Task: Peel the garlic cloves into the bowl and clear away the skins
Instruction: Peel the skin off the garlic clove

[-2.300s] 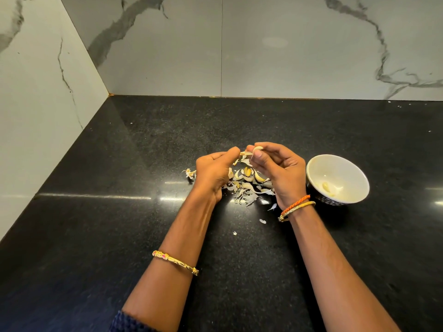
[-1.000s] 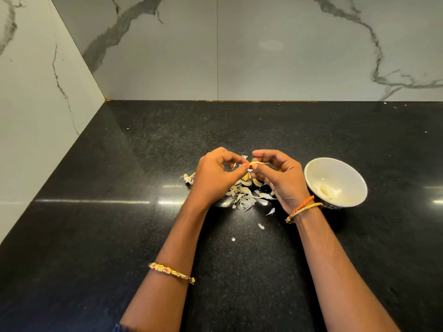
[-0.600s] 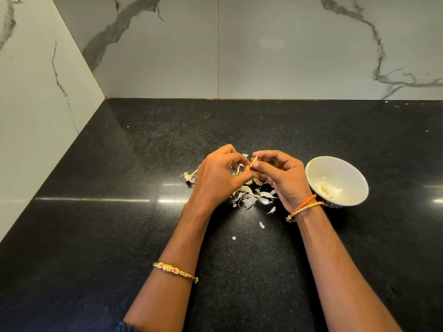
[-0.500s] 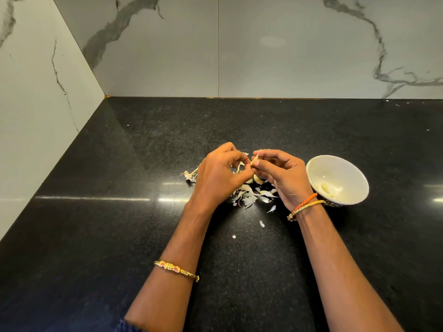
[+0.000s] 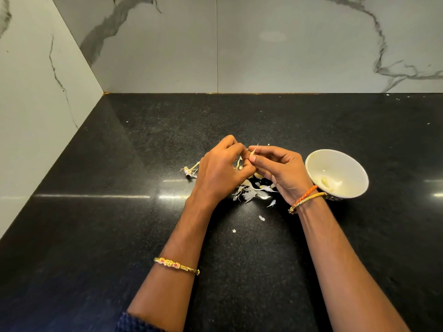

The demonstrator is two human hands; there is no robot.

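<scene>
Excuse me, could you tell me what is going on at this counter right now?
A person is peeling garlic by hand over a black countertop. The left hand and right hand meet above a pile of skins, pinching a garlic clove between their fingertips. A white bowl to the right of the hands holds a few peeled cloves. Loose flakes lie scattered nearby, so the skins are not yet cleared.

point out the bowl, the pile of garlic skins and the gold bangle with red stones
bowl (image 5: 311, 164): head view, on the left part of its white rim
pile of garlic skins (image 5: 249, 194): head view, on a pale flake near its front
gold bangle (image 5: 176, 265): head view, on the band by its red stones
</scene>
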